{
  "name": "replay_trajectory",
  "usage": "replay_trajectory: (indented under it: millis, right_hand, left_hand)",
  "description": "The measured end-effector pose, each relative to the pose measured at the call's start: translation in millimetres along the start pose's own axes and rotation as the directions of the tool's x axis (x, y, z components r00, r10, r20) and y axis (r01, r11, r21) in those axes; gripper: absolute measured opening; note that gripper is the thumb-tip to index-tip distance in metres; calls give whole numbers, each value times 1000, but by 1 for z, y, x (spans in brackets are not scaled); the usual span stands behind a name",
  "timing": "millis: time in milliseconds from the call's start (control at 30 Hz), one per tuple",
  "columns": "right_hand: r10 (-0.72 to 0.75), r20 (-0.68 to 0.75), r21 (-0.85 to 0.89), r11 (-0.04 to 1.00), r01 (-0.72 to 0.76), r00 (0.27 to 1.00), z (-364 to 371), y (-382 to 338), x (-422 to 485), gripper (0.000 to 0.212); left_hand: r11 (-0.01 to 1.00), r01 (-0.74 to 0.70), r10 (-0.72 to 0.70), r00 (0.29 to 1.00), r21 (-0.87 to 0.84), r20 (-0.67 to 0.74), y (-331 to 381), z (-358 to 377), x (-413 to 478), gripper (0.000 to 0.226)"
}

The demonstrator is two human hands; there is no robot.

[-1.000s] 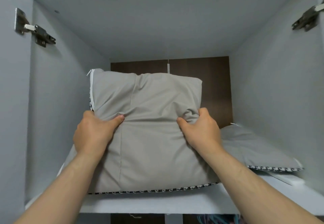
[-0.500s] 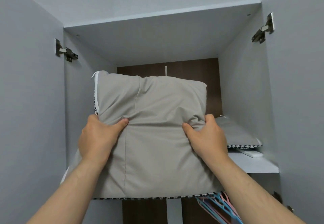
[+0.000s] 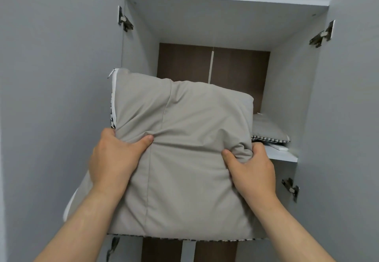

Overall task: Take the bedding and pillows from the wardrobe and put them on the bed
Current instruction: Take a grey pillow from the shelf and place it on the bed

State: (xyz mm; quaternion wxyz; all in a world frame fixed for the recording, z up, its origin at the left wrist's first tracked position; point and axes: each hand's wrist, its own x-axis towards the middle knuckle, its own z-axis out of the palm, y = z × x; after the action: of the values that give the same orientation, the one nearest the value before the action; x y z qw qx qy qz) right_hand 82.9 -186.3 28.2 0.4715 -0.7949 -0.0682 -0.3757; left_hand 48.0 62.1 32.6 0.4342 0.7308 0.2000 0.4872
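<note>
The pale grey wardrobe [image 3: 225, 21] stands with both doors swung wide, the left door [image 3: 51, 77] filling the left of the frame and the right door [image 3: 352, 118] the right edge. Metal hinges [image 3: 124, 20] show on its inner walls. The upper compartment has a dark brown back panel [image 3: 240, 71] and a white shelf [image 3: 283, 156] whose front edge shows at centre right. At the right of that shelf lies a second grey pillow [image 3: 268, 128] with a black-and-white checked edge, resting on a flat white object [image 3: 280, 148] I cannot make out. The grey pillow [image 3: 184, 159] fills the middle of the frame, held up in front of the opening, with the same checked trim along its bottom. The left hand [image 3: 114, 159] grips its left side, thumb pressed across the front. The right hand [image 3: 252, 169] clutches bunched fabric at its right side.
</note>
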Motion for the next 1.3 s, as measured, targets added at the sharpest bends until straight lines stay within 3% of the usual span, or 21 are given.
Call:
replay_trajectory:
  millis: [267,733,1067,1300]
  right_hand:
    - [-44,63,72,997,40,997,-51,-17,-45,39]
    - [-191,320,226,967,121,928,-180,14,-121,38]
    - [-388,595,494,867,61,704,-148,-69,-249,38]
    - [-547,648,641,767,8,531,-115,-160,-345,40]
  left_hand:
    - [998,21,-17,998,65,-64,26,-72,-59,70]
    - [967,152,-84,948,203,-308,77,-169,-262,67]
    - [875,359,-84,773,324,-629,65,-345,-349,66]
    - [814,484,-45,602,320,-797,52,-466,-387,69]
